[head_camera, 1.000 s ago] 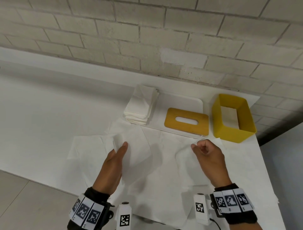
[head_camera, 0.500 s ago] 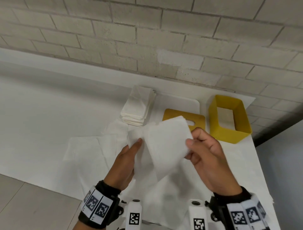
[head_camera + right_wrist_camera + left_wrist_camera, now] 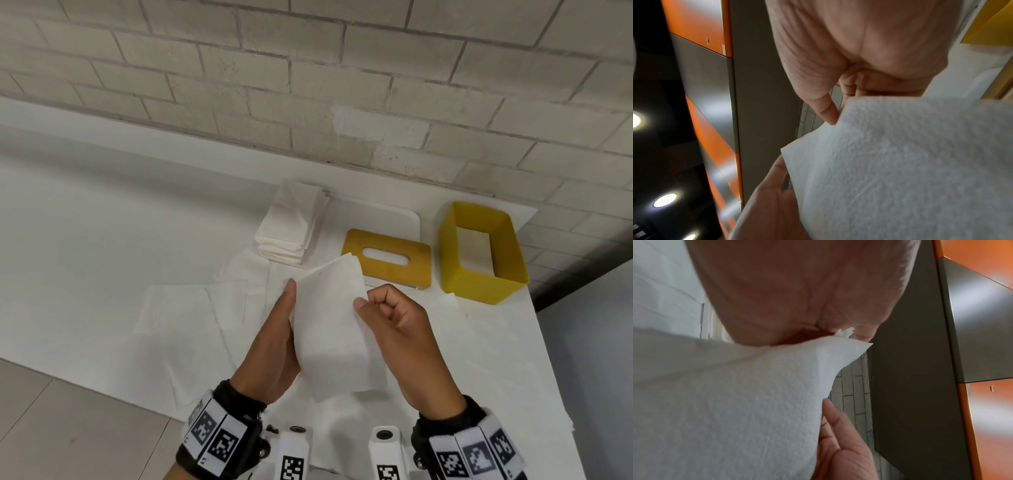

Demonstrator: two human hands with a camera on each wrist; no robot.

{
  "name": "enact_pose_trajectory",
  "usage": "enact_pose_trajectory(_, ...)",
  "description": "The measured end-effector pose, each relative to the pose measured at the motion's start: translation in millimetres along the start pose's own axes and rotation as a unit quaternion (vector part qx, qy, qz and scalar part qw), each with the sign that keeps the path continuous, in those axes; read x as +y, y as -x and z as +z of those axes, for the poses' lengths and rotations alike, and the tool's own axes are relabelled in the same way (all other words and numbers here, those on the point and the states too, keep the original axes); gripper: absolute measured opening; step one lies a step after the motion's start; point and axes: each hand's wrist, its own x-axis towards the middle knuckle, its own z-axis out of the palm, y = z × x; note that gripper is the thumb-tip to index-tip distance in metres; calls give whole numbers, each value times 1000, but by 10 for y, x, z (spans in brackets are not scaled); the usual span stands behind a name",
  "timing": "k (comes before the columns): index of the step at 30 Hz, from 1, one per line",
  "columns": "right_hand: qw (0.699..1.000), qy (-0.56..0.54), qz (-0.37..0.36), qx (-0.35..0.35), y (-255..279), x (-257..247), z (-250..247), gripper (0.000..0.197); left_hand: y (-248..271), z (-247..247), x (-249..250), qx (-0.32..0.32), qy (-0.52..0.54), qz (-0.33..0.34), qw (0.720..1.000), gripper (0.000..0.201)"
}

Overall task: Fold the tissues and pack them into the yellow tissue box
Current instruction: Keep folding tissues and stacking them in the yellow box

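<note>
A: Head view. Which item do the hands hold?

B: A white tissue [image 3: 330,329], raised above the worktop [image 3: 85,260] and seen broad face on. The left hand [image 3: 277,346] lies along its left edge with the fingers straight, the thumb tip near the upper left corner. The right hand [image 3: 399,329] pinches the right edge between thumb and curled forefinger (the remaining fingers are curled into the palm).

A: And the container?

B: The yellow tissue box [image 3: 481,251] stands open-topped on the worktop, beyond the tissue and to its right, near the brick wall [image 3: 308,85]. Its yellow lid [image 3: 388,262], slotted, lies flat just left of the box, resting partly on a white tray [image 3: 373,219]. Left of the lid sits a stack of folded tissues [image 3: 291,226].

A: What lies left of the stack and nearer the person?

B: Flat unfolded sheets [image 3: 191,308] spread on the worktop, below and left of the held tissue.

A: The wrist views?

B: Left wrist view: the tissue [image 3: 731,402] fills the lower left, with the right hand [image 3: 846,446] at its edge. Right wrist view: the tissue [image 3: 910,170] fills the lower right, the right thumb touching its upper edge.
</note>
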Motion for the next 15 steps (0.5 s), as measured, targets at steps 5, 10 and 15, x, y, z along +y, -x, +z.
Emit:
enact_pose_trajectory(5,1000,7,-8,3,16,2,2,23,25,-59,-75,-34,12,12,999,74)
enact_pose_trajectory(10,1000,5,-9,3,18,30,1,21,22,-21,-76,16,-46,7,999,45)
enact_pose_trajectory(15,1000,18,5,4,7,66,-12,6,-6,-27,-71,89,-88,-8,992,37)
